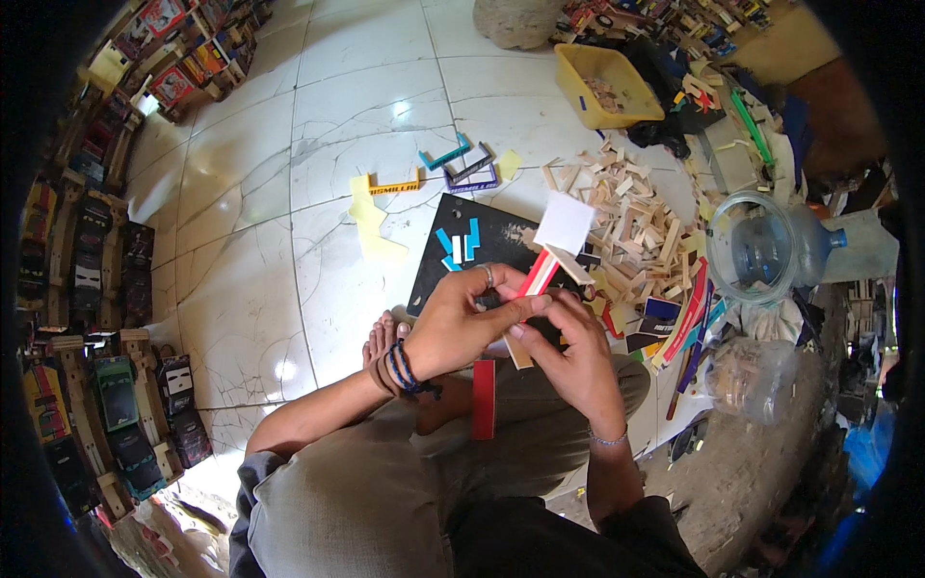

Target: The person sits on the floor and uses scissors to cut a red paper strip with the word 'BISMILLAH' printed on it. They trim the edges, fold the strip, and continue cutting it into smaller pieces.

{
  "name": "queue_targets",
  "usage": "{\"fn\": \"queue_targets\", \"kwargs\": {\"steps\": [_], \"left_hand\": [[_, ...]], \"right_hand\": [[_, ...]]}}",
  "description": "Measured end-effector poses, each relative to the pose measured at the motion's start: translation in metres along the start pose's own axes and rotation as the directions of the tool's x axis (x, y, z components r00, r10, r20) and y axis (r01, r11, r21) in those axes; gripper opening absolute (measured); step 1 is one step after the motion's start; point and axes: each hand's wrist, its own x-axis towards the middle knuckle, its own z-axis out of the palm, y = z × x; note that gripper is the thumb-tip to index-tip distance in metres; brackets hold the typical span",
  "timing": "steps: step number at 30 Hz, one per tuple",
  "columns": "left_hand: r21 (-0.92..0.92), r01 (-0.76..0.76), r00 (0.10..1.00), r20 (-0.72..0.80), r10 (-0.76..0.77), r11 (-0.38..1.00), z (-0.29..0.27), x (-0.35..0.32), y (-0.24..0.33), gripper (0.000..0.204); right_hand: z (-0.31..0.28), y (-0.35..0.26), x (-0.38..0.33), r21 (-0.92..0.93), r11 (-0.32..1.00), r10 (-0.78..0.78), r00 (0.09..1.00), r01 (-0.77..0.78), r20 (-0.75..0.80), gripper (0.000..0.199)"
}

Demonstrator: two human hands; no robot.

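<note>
Both hands meet above my lap around a small piece made of wood and red strips. My left hand (461, 323) pinches the red strip (538, 276) between thumb and fingers. From the other side, my right hand (575, 358) grips the same piece, its thumb and fingertips close to the left thumb. A white square panel (566, 222) and a short wooden slat (570, 263) stick out at its far end. Below the hands a pale wooden strip (518, 354) shows; its join to the piece is hidden. A separate red strip (484, 400) rests on my lap.
Beyond my hands lies a black board (438, 252) with small turquoise pieces (472, 239). Wooden offcuts (631, 217) are heaped to its right. Farther off are a purple U-shaped frame (472, 185), yellow paper (371, 220), a yellow basin (602, 87) and a plastic jug (756, 246). Wooden toys (87, 260) line the left.
</note>
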Motion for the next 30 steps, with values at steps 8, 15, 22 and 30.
{"fn": "queue_targets", "kwargs": {"steps": [8, 15, 22, 30], "left_hand": [[0.208, -0.262, 0.96, -0.041, 0.276, 0.942, 0.006, 0.006, -0.008, 0.024], [0.138, -0.223, 0.965, -0.107, 0.239, 0.965, 0.001, 0.007, -0.007, 0.022], [0.09, -0.212, 0.976, -0.031, 0.216, 0.973, -0.009, 0.005, -0.006, 0.023], [0.183, -0.258, 0.96, -0.066, 0.273, 0.949, -0.006, 0.001, 0.002, 0.03]], "right_hand": [[0.004, 0.007, -0.001, 0.007, 1.0, -0.018, 1.0, 0.018, 0.003, 0.021], [0.013, 0.007, -0.004, 0.025, 0.998, -0.056, 0.998, 0.056, 0.016, 0.02], [0.008, 0.006, -0.006, 0.056, 0.998, 0.01, 0.997, -0.015, 0.082, 0.019], [0.005, 0.002, -0.004, 0.134, 0.989, -0.069, 0.993, 0.056, 0.095, 0.02]]}}
